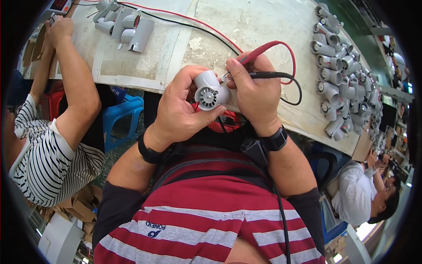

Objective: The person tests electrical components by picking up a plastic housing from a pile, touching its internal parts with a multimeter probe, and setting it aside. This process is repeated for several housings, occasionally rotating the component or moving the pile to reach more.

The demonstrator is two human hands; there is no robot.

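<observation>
My left hand (173, 108) is closed round a light grey plastic fan housing (205, 79), a short tube joined to a second one. Its round end shows a ring of dark blades with a hub in the middle, turned toward me. In my right hand (260, 99) are two test probes, a red probe (258, 50) and a black probe (266, 75), pinched between thumb and fingers. Their tips point at the side of the housing; whether they touch it I cannot tell. A bit of red wire shows beneath the housing by my left fingers.
Several grey housings (132, 28) lie at the table's upper left, and a large heap of them (338, 75) covers the right end. Red and black leads (193, 25) cross the worn table (171, 48). A person in stripes (57, 154) works at left, near a blue stool (123, 115); another sits right.
</observation>
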